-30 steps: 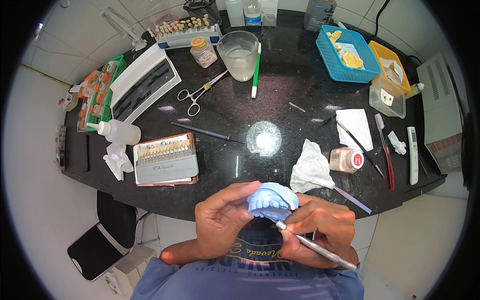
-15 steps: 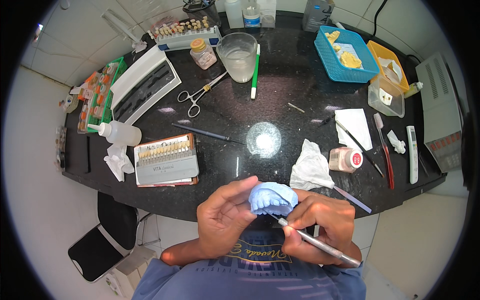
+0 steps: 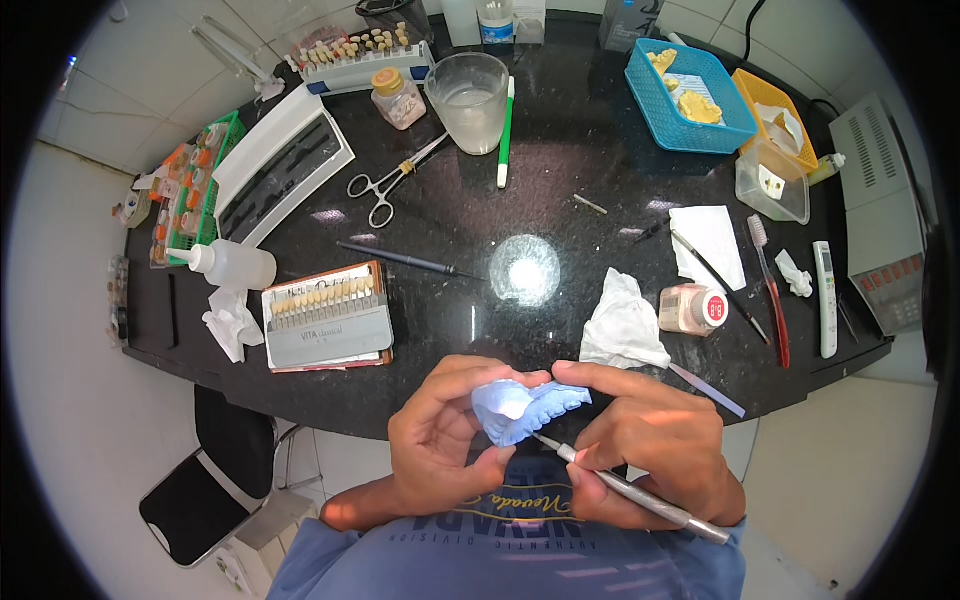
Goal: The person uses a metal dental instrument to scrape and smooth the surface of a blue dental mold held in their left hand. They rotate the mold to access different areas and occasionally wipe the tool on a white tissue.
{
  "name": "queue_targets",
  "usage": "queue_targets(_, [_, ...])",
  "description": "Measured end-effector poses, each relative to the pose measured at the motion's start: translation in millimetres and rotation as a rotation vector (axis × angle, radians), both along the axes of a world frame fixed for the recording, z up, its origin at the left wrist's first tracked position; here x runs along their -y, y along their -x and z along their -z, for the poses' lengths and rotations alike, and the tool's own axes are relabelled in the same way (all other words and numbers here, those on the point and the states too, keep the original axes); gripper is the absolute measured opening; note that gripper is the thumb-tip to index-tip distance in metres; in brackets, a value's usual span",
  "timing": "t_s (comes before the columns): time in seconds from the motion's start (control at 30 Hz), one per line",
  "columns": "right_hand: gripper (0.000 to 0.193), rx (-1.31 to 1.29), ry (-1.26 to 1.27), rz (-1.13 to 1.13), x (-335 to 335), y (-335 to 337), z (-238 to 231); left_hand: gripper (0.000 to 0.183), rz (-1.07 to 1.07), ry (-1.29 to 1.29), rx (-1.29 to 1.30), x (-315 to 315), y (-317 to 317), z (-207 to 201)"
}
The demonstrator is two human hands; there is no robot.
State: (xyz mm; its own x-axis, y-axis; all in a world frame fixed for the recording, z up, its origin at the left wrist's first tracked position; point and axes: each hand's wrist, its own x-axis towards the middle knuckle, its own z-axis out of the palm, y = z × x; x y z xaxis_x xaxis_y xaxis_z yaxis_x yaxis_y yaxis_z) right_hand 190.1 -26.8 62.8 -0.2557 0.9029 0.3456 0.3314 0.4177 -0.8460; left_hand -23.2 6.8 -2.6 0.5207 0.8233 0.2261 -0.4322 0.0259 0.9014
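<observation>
Left grip (image 3: 438, 430), cast (image 3: 512, 408); counter (image 3: 440, 215), seemingly tiled floor (image 3: 345, 455)

Blue dental model (image 3: 520, 410) I hold: matt, chalky, plaster-like.
Pen-shaped tool (image 3: 655, 499) I grip: bare silvery metal with a sheen.
My worktop (image 3: 450, 220): glossy, speckled, stone-like.
Scissor-handled clamp (image 3: 406, 169): shiny metal.
Blue basket (image 3: 700, 140): pierced plastic.
Crumpled tissue (image 3: 622, 325): matt, soft-looking paper.
Tumbler (image 3: 468, 110): smooth, see-through; glass or plastic, I cannot tell.
My shirt (image 3: 420, 560): matt cloth.
</observation>
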Motion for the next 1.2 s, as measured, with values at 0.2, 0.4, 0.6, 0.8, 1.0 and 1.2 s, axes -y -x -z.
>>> queue_targets(0.2, [0.019, 0.003, -0.011, -0.079, -1.5, -6.6, -6.2, 0.061, -0.011, -0.011, 0.049, 1.8, 0.0, -0.9])
queue_targets(0.4, [0.02, 0.034, -0.029, -0.086, -1.0, -4.5, -7.2, 0.062, -0.018, -0.07, 0.064, 0.8, 0.8, 0.6])
queue_targets(0.6, [0.021, 0.064, -0.063, -0.08, -0.7, -3.4, -7.3, 0.062, -0.029, -0.103, 0.081, -0.2, 0.4, -1.9])
queue_targets(0.8, [0.021, 0.095, -0.096, -0.068, -0.6, -2.4, -8.0, 0.065, -0.043, -0.111, 0.058, 2.1, 2.8, -2.9])
queue_targets(1.0, [0.02, 0.038, -0.116, -0.075, -5.9, -1.8, -3.6, 0.066, -0.107, -0.161, 0.062, 3.4, 1.8, 0.6])
queue_targets(1.2, [0.019, 0.015, -0.136, -0.088, -8.4, -1.0, -1.8, 0.066, -0.165, -0.237, 0.048, 2.4, 0.7, 2.5])
